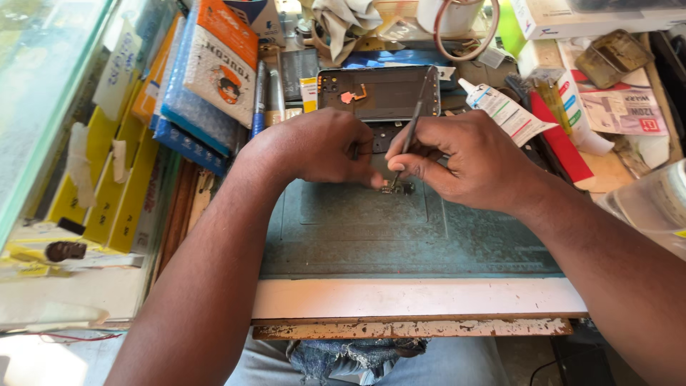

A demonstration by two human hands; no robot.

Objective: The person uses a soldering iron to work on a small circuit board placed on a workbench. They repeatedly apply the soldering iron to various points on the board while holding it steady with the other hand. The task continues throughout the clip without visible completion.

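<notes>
An opened phone body (379, 93) lies at the far side of a worn blue-green work mat (400, 229), its dark inner frame and a small orange flex cable showing. My right hand (464, 161) grips thin metal tweezers (414, 118), their tips down on a tiny dark part (399, 189) on the mat. My left hand (321, 146) rests beside it, fingertips pressed at the phone's lower edge close to that part. Whether the left fingers pinch anything is hidden.
Bubble-wrapped packets (207, 78) and yellow boxes (118, 179) lean along the left by a glass pane. A white glue tube (504, 111), red tool (561, 139), papers and a clear tub (654, 204) crowd the right. A chipped white board edge (414, 300) fronts the mat.
</notes>
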